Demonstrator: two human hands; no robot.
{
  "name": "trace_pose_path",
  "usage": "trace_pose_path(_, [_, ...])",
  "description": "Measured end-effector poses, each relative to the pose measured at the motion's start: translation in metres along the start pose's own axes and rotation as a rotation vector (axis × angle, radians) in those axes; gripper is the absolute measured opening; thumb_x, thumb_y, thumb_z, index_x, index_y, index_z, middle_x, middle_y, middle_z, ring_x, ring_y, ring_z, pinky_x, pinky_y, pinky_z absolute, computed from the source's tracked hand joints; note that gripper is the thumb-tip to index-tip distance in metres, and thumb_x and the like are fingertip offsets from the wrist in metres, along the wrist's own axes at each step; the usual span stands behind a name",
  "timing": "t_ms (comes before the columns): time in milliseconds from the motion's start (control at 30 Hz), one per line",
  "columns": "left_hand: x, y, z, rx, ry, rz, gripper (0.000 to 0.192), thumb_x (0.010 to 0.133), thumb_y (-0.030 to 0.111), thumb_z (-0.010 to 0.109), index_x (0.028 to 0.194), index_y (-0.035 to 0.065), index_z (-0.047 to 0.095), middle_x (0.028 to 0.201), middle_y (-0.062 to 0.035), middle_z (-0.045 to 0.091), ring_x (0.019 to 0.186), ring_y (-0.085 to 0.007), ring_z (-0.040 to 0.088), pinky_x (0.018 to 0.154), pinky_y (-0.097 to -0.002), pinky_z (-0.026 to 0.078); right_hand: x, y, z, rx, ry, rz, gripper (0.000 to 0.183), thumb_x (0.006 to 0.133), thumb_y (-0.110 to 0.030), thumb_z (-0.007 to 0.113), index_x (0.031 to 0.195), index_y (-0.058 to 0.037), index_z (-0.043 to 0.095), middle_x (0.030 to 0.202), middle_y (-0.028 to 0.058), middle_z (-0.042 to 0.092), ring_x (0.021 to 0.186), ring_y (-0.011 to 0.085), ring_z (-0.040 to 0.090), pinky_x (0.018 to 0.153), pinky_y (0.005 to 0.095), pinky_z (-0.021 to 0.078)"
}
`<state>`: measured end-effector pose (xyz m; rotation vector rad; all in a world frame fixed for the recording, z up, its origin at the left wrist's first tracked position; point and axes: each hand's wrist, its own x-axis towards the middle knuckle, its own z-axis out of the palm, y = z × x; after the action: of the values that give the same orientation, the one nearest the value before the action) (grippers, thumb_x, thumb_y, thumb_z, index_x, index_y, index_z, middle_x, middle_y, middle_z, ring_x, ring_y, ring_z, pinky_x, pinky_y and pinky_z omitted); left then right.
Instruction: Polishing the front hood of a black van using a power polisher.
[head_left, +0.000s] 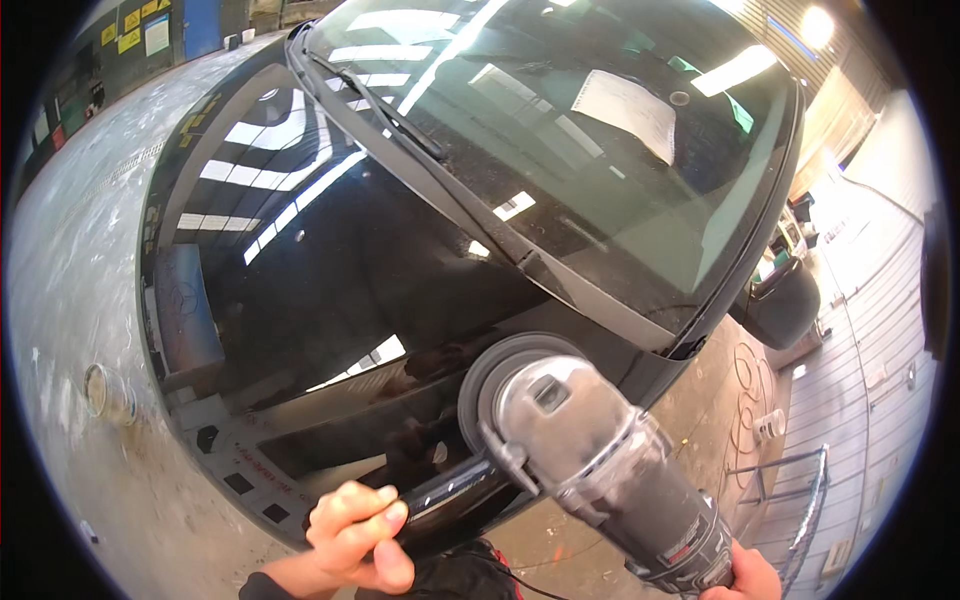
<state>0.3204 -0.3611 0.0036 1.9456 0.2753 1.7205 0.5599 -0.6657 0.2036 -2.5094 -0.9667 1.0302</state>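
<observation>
A dusty grey and black rotary polisher lies diagonally across the lower right. My left hand is curled round the end of its black side handle. At the tool's rear, my right hand grips the body and is partly cut off by the picture's lower edge. The round pad is over the near right part of a glossy black vehicle bonnet, below the windscreen; its working face is hidden. Lights and roof panels reflect in the paint.
A wiper rests along the windscreen, with paper behind the glass. The door mirror juts out at right. Buckets stand on the floor at left and right, near a coiled hose and metal frame.
</observation>
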Motion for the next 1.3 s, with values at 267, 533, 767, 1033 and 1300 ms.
trace_pose_path(267, [0.004,-0.019,-0.015,0.078,0.049,-0.024,0.029,0.064,-0.001,0.056,0.091,-0.0029,0.067,0.086,-0.0173,0.063,0.057,-0.0211,0.058,0.051,-0.0293,0.048,0.038,0.006,0.013,0.03,0.058,-0.137,0.072,0.075,-0.033,0.074,0.131,0.0047,0.05,0.1,0.0135,0.069,0.089,0.0206,0.064,0.086,0.0338,0.0504])
trace_pose_path(533, [0.053,-0.037,-0.009,0.126,0.032,-0.017,0.02,0.067,-0.008,0.07,0.084,0.0001,0.062,0.08,-0.0139,0.063,0.059,-0.0203,0.056,0.053,-0.0293,0.045,0.053,0.014,0.043,0.18,0.116,-0.189,0.081,0.078,-0.04,0.076,0.137,0.006,0.044,0.112,0.0169,0.067,0.106,0.023,0.063,0.093,0.0361,0.0481])
trace_pose_path(767, [0.05,-0.06,-0.107,0.406,0.123,-0.255,0.032,0.071,0.005,0.085,0.082,0.0037,0.055,0.081,-0.0051,0.051,0.076,-0.0176,0.048,0.074,-0.0286,0.041,0.121,-0.083,0.038,0.126,-0.283,-0.396,0.088,0.093,-0.055,0.06,0.14,0.0102,0.025,0.092,0.0314,0.066,0.083,0.0502,0.065,0.072,0.0503,0.0552])
trace_pose_path(1033, [0.084,-0.072,-0.055,0.304,0.088,-0.351,0.032,0.08,0.003,0.08,0.078,0.0047,0.048,0.08,-0.004,0.05,0.072,-0.0126,0.044,0.067,-0.0245,0.038,0.114,-0.06,0.027,0.113,-0.29,-0.439,0.084,0.097,-0.057,0.052,0.132,0.0146,0.025,0.09,0.0347,0.062,0.073,0.0512,0.064,0.066,0.0522,0.0554])
trace_pose_path(1300, [0.07,-0.056,-0.053,0.305,-0.06,-0.134,0.034,0.076,0.01,0.082,0.079,0.0046,0.049,0.079,-0.0045,0.048,0.073,-0.015,0.043,0.071,-0.0292,0.038,0.086,-0.023,0.06,0.126,-0.268,-0.312,0.102,0.084,-0.055,0.071,0.144,0.0077,0.018,0.089,0.0288,0.065,0.073,0.0458,0.067,0.067,0.0483,0.0569])
